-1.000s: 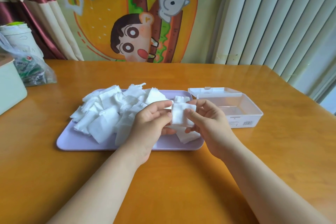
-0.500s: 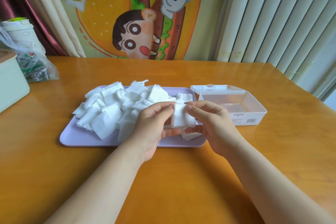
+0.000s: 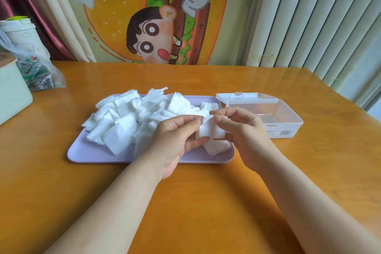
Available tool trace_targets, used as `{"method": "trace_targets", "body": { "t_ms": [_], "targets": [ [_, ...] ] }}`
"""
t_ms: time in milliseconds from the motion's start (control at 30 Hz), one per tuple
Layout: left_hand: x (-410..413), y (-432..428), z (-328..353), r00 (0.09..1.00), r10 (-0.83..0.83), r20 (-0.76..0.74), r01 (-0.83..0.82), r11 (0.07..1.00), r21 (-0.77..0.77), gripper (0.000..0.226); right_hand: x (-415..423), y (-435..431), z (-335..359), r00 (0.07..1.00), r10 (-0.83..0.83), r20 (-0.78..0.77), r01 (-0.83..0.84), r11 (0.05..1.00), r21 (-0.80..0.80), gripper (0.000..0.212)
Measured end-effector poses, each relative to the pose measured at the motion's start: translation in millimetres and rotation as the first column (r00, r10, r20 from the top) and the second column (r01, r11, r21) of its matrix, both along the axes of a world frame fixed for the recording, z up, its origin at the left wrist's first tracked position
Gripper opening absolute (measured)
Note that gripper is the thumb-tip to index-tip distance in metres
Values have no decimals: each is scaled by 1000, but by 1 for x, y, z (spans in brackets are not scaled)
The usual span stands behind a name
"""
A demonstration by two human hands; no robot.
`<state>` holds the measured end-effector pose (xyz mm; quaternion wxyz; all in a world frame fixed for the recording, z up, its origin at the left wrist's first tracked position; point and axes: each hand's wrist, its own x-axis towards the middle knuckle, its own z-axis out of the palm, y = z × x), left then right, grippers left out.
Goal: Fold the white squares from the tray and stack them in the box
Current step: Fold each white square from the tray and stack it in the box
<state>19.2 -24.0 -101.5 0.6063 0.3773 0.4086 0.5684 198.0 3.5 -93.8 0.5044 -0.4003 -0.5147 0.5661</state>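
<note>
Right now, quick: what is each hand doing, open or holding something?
Left hand: closed, pinching the white square held over the tray.
Right hand: closed, pinching the other side of the same white square.

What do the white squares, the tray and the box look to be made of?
White squares: soft nonwoven or gauze-like fabric, matte, frayed edges. Tray: probably plastic, lilac, smooth satin surface. Box: clear plastic; the table shows through its walls.

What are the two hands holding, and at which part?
A white square: the left hand pinches its left edge, the right hand its right side.
</note>
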Motion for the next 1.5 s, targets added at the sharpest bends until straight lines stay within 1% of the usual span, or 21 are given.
{"method": "trace_targets", "body": {
  "t_ms": [67, 133, 200, 233, 400, 500, 567, 667, 800, 967, 1033, 1100, 1167, 1200, 1267, 1300, 1333, 1367, 1433, 1467, 1500],
  "targets": [
    [-1, 2, 1, 998, 50, 34, -48, 998, -41, 15, 1, 0, 3, 999, 6, -34, -6, 1000, 10, 19],
    [-3, 3, 2, 996, 80, 45, -77, 995, -62, 17, 4, 1, 6, 998, 17, -56, -15, 999, 35, 15],
    [-4, 2, 4, 993, 117, 9, -116, 992, -58, 11, 5, 1, 9, 999, 9, -40, -7, 999, 50, 10],
    [-5, 1, 3, 990, 139, -20, -140, 989, -48, 12, 6, 0, 9, 999, 7, -33, -5, 999, 51, 10],
    [-5, 4, 0, 962, 185, -201, -181, 983, 36, 42, 3, -4, 8, 1000, 8, 15, -9, 998, 66, 14],
    [-4, 4, -1, 966, 144, -213, -138, 990, 42, 55, -1, -6, 8, 998, -35, 55, 30, 995, 91, 12],
    [-3, 3, 0, 971, 117, -210, -110, 993, 44, 51, -2, -5, 8, 997, -57, 54, 51, 994, 94, 12],
    [-1, 1, 1, 974, 89, -210, -80, 995, 53, 35, -2, -3, 7, 994, -74, 82, 66, 993, 99, 13],
    [1, -1, 2, 978, 88, -188, -80, 996, 51, 26, -2, -1, 5, 989, -90, 115, 80, 993, 90, 14],
    [2, -2, 2, 989, 41, -139, -35, 998, 45, 20, -1, 0, 1, 987, -90, 135, 79, 994, 80, 14],
    [2, -4, 5, 996, 7, -84, -3, 999, 46, 16, -2, 1, -1, 980, -109, 168, 95, 991, 90, 14],
    [2, -5, 6, 998, -19, -65, 23, 998, 57, 21, -2, 1, -3, 965, -149, 214, 125, 985, 119, 16],
    [2, -4, 4, 990, -1, -141, 14, 996, 92, 25, -3, 1, -3, 953, -183, 242, 145, 975, 168, 24],
    [2, -3, 2, 986, 15, -167, 3, 994, 106, 27, -2, 1, -3, 954, -173, 243, 135, 977, 167, 33],
    [1, -1, 0, 985, 39, -169, -18, 992, 123, 27, 2, 2, 1, 978, -43, 206, 24, 995, 93, 52],
    [0, -1, 1, 985, 45, -167, -24, 991, 128, 26, 4, 1, 3, 983, 53, 176, -62, 997, 43, 51],
    [0, -1, 1, 982, 54, -181, -30, 991, 133, 26, 4, 0, 5, 980, 120, 160, -124, 992, 18, 42],
    [0, -1, 2, 976, 65, -209, -36, 990, 140, 27, 4, -1, 6, 978, 122, 170, -128, 991, 23, 30],
    [2, -1, 0, 946, 120, -303, -73, 984, 162, 28, 3, 0, 6, 979, -14, 205, -4, 996, 87, 21],
    [4, 0, -1, 912, 160, -377, -93, 978, 188, 28, 2, 1, 4, 968, -109, 228, 78, 987, 140, 23],
    [5, 1, -5, 854, 210, -476, -111, 967, 228, 27, 1, 2, 3, 952, -187, 243, 143, 972, 186, 28]
  ]
}}
